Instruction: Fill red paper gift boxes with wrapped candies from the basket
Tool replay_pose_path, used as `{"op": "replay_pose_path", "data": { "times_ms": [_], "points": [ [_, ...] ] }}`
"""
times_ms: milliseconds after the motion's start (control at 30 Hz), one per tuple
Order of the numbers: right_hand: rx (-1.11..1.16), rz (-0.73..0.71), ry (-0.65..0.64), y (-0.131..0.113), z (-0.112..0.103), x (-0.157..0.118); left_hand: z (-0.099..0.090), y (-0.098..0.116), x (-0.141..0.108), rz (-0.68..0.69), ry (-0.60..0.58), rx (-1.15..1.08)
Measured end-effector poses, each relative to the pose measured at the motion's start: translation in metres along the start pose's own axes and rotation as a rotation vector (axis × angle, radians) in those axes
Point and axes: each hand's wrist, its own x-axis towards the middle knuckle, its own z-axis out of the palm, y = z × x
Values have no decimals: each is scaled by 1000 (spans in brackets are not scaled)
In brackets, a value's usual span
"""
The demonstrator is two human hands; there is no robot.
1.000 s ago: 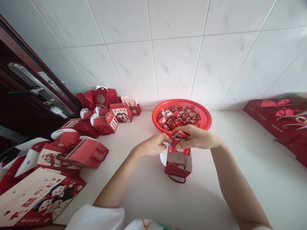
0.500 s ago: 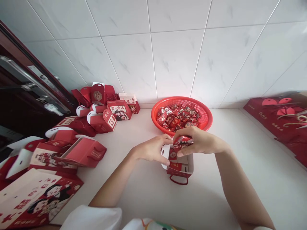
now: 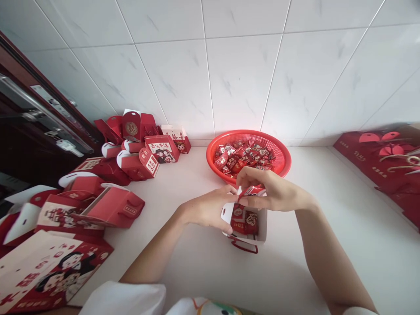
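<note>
A small red gift box [image 3: 261,227] with a white inside stands with its top open on the counter, its cord handle toward me. Several wrapped candies [image 3: 244,223] lie in it. My left hand [image 3: 208,209] grips the box's left side by its white flap, thumb near the front corner. Over the back of the box, my right hand [image 3: 269,192] pinches a red candy packet [image 3: 254,190], which its fingers partly cover. Just behind the hands sits a red plastic basket [image 3: 282,159] holding many wrapped candies.
Red gift boxes [image 3: 136,164] crowd the counter's left side, with a large printed box [image 3: 55,271] nearest me. At the right edge lies a long red box [image 3: 361,155] with ribbons and cords. A tiled wall [image 3: 243,83] closes off the back; a dark door [image 3: 36,113] stands at far left.
The right hand has raised the candy packet slightly, toward the box's back edge. More candies now show inside the box, which has tilted a little. The left hand keeps its hold.
</note>
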Motion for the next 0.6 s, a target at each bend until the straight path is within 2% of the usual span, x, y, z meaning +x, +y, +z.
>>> {"op": "replay_pose_path", "data": {
  "times_ms": [167,267,367,467,533,600],
  "points": [
    [267,-96,-116,-6,-1,-6,2,11,-6,15,-81,-54],
    [373,5,-154,-6,0,-7,2,11,-5,36,-45,-65],
    [431,112,-66,-3,2,-5,0,7,-2,72,59,-69],
    [276,79,80,0,2,-2,-2,3,1,21,120,-65],
    [118,96,65,1,2,-1,-3,2,3,-14,108,-49],
    [-32,152,-22,2,2,-1,-4,1,4,-27,93,-25]
  ]
}}
